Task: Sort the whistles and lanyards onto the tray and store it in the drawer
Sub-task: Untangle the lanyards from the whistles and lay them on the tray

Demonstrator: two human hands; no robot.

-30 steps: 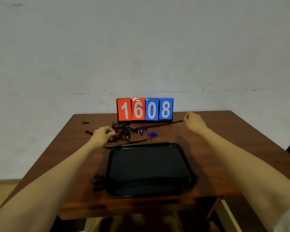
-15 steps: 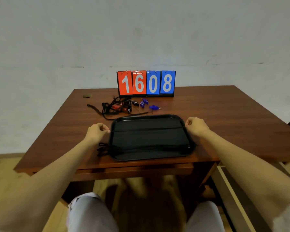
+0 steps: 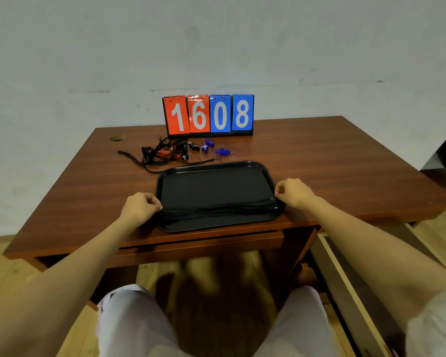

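A black tray [image 3: 216,184] lies at the near edge of the wooden table [image 3: 332,163]. Several black lanyards [image 3: 216,210] lie stretched across its near part. My left hand [image 3: 139,207] pinches one lanyard's end at the tray's left rim. At the right rim my right hand [image 3: 294,193] pinches the other end. Behind the tray lies a tangle of black lanyards with red whistles [image 3: 165,153]. Right of it lie a black whistle [image 3: 193,146] and blue whistles [image 3: 207,145], with one more blue whistle [image 3: 223,151] apart from them.
A flip scoreboard [image 3: 208,114] reading 1608 stands at the back of the table. A small brown disc [image 3: 117,137] lies at the back left. A shut drawer front [image 3: 198,244] runs under the table edge. An open drawer [image 3: 350,279] juts out low on the right.
Both hands have pulled a lanyard from the pile near the scoreboard toward me and lowered it onto the tray's near part. The view has tilted down.
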